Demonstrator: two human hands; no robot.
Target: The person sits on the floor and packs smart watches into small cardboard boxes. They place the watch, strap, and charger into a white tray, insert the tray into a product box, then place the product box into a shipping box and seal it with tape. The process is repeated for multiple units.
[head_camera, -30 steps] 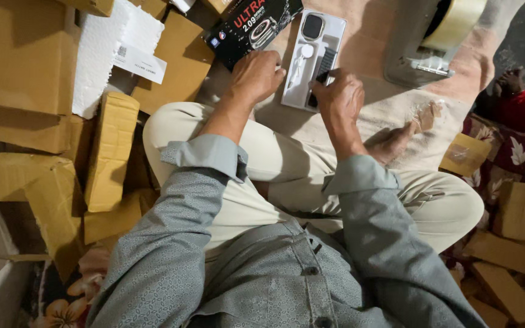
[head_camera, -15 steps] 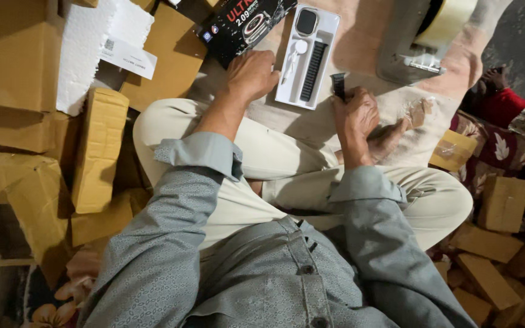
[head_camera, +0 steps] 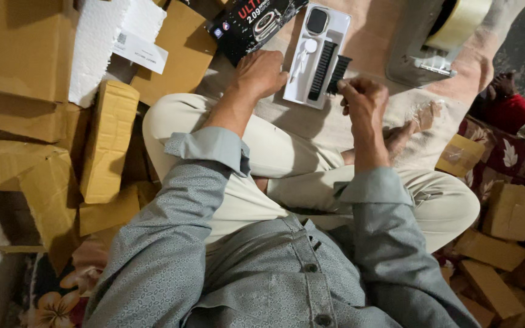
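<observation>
A white tray (head_camera: 299, 85) lies on the cloth in front of my crossed legs. It holds a black smartwatch face (head_camera: 317, 20), a white charger puck and one black strap (head_camera: 322, 70). My left hand (head_camera: 261, 74) rests on the tray's left edge with its fingers curled. My right hand (head_camera: 363, 97) hovers just right of the tray and pinches a second black strap piece (head_camera: 339, 71) between its fingertips. The black lid of the watch box (head_camera: 253, 24) lies behind my left hand.
Several brown cardboard boxes (head_camera: 107, 140) are piled at my left, with a white foam sheet (head_camera: 101, 42) on top. A tape dispenser (head_camera: 439, 36) sits at the far right. More small boxes (head_camera: 508, 209) lie on a patterned cloth to the right.
My right hand has lifted the black strap piece up beside the tray's right edge. My left hand has stayed on the tray.
</observation>
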